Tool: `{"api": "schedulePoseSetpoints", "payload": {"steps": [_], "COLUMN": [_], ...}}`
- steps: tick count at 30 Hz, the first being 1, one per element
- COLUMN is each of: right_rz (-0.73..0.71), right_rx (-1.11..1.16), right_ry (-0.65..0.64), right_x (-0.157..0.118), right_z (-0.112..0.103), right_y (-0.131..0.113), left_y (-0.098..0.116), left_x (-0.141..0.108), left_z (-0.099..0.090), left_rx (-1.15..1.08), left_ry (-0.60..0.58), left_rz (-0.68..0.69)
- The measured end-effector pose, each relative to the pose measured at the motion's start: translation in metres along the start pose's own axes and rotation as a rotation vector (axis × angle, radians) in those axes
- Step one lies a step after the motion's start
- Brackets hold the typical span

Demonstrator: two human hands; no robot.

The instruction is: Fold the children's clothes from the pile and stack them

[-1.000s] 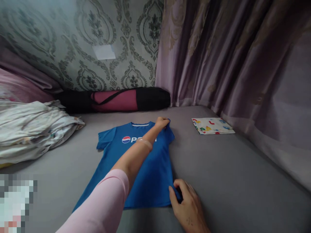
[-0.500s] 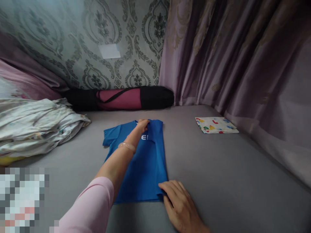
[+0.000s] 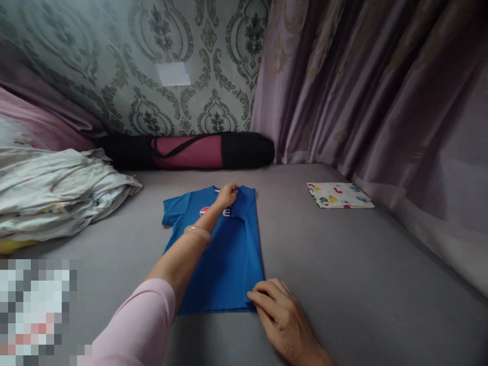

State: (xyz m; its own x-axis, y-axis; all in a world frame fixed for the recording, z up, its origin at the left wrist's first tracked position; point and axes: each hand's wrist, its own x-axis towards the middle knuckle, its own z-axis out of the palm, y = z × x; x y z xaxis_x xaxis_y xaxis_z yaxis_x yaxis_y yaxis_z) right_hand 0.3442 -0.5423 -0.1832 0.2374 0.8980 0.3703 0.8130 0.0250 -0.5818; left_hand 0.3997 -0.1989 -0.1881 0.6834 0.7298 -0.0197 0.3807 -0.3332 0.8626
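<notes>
Blue T-shirt (image 3: 224, 264): left hand (image 3: 229, 194) pinches collar end; right hand (image 3: 281, 316) pinches hem corner; uneven pull may skew fold.

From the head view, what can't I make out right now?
Head view:
Parts of the white lettering on the blue short-sleeved fabric T-shirt: behind the bare left forearm and the folded-over side.
The shirt's bottom-left corner: behind that arm and its pale pink sleeve.
Whether the left hand pinches or presses: too small.
Crumpled pale patterned cloth: cut off by the left edge.
Pixelated patch: contents blurred.
</notes>
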Motion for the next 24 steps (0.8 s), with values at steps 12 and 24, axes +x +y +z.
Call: {"api": "schedulePoseSetpoints", "payload": {"steps": [12, 24], "right_rz": [0.034, -0.032], "right_rx": [0.32, -0.38], "right_ry": [-0.128, -0.221], "right_x": [0.005, 0.117], "right_z": [-0.028, 0.014], "right_y": [0.005, 0.092], "left_y": [-0.015, 0.008], "left_x": [-0.023, -0.196], "left_z": [-0.013, -0.028], "left_rx": [0.348, 0.56], "left_ry": [0.192, -0.361], "left_rz": [0.117, 0.362]}}
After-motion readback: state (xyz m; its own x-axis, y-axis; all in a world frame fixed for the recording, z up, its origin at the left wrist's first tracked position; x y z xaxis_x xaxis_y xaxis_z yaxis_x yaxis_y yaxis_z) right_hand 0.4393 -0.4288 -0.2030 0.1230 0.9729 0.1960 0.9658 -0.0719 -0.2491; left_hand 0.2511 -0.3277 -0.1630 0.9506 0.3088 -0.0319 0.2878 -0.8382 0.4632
